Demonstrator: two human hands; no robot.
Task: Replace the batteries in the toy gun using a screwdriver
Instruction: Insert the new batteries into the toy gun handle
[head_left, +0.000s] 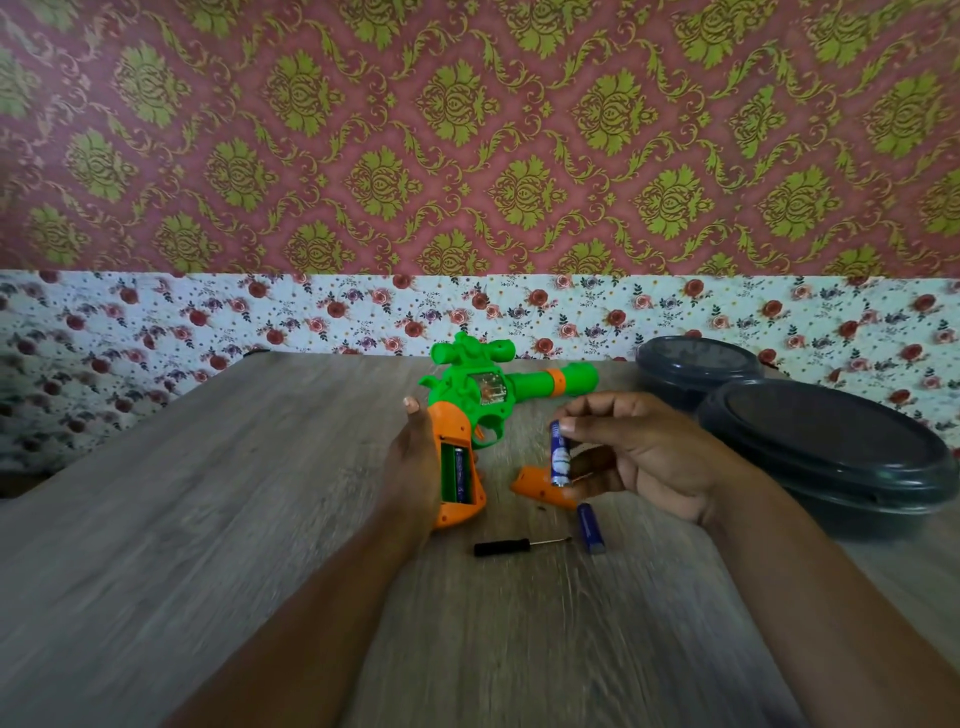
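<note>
A green and orange toy gun (483, 387) lies on the wooden table (208, 493), barrel pointing right. My left hand (413, 462) grips its orange handle, whose battery compartment is uncovered with one blue battery (461, 474) seated inside. My right hand (639, 449) pinches a second blue battery (559, 453) upright, just right of the handle. The orange compartment cover (540, 488) rests on the table under that hand. A third blue battery (591, 527) lies beside it. A small black-handled screwdriver (511, 546) lies in front of the gun.
Two dark round lidded containers stand at the right, one (698, 364) at the back and a larger one (826, 447) nearer. A flowered wall (311, 312) runs along the table's far edge.
</note>
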